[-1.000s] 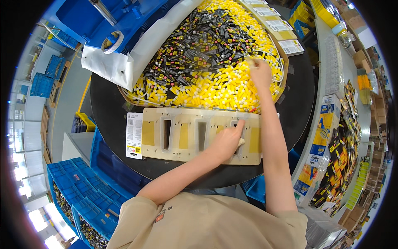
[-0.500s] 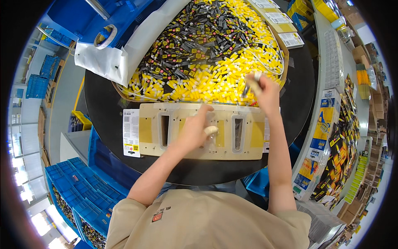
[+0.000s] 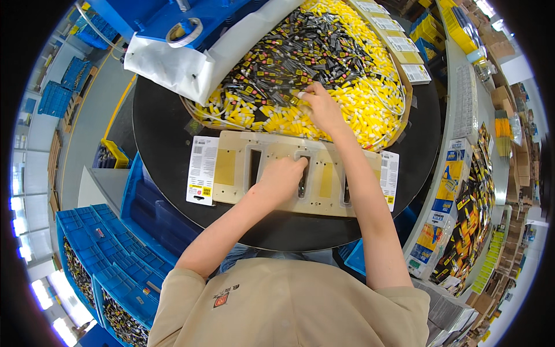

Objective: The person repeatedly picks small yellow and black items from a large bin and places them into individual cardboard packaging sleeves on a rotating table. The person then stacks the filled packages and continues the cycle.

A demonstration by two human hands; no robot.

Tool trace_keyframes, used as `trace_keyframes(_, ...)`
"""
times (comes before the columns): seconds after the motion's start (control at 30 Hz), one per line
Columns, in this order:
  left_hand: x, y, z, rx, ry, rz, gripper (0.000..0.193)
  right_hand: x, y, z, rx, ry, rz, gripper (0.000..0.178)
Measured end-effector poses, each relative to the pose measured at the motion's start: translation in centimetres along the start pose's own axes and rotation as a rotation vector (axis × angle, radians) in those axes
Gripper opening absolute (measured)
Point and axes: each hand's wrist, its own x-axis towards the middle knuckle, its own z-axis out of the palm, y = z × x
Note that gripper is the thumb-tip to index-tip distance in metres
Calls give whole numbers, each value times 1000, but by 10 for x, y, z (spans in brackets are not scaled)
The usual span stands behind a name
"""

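A beige jig board (image 3: 240, 194) with several long slots lies across the near side of a round black table. My left hand (image 3: 282, 176) rests on it, fingers bent together at the middle slot (image 3: 302, 184); whatever they grip is hidden. Beyond the board, my right hand (image 3: 324, 110) reaches into the pile, thumb and fingers pinched beside some black tubes (image 3: 289, 58) with yellow labels. What the pinch holds, if anything, is too small to name. A white covering shows on a fingertip. Yellow cone-shaped pieces with white ends (image 3: 361, 110) surround the tubes.
Printed cards (image 3: 202, 173) stick out at the board's left end, with another card (image 3: 390, 176) at its right. Stacked cards (image 3: 402, 43) line the pile's right rim. A tape roll (image 3: 184, 33) sits at upper left. Blue crates (image 3: 110, 246) stand lower left; a packed shelf runs right.
My right hand has moved left from above the yellow pieces to the black tubes. My left hand has gone to the middle slot, fingers more curled. The whole view has shifted slightly.
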Motion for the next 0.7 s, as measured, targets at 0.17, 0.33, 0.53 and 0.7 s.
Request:
trace_keyframes(0.17,-25,-25,-18,-518,27,10,49,20,17,29,-288,-147,-73,21)
trace_keyframes(0.33,-30,-50,-33,-224,109,-208,53,16,12,20,-498,-55,-124,19)
trace_keyframes(0.53,-38,-63,-42,-319,100,-239,48,-22,-21,-22,23,247,97,9)
trace_keyframes(0.7,-41,-67,-44,-580,102,-314,35,-78,-77,-39,88,220,308,10)
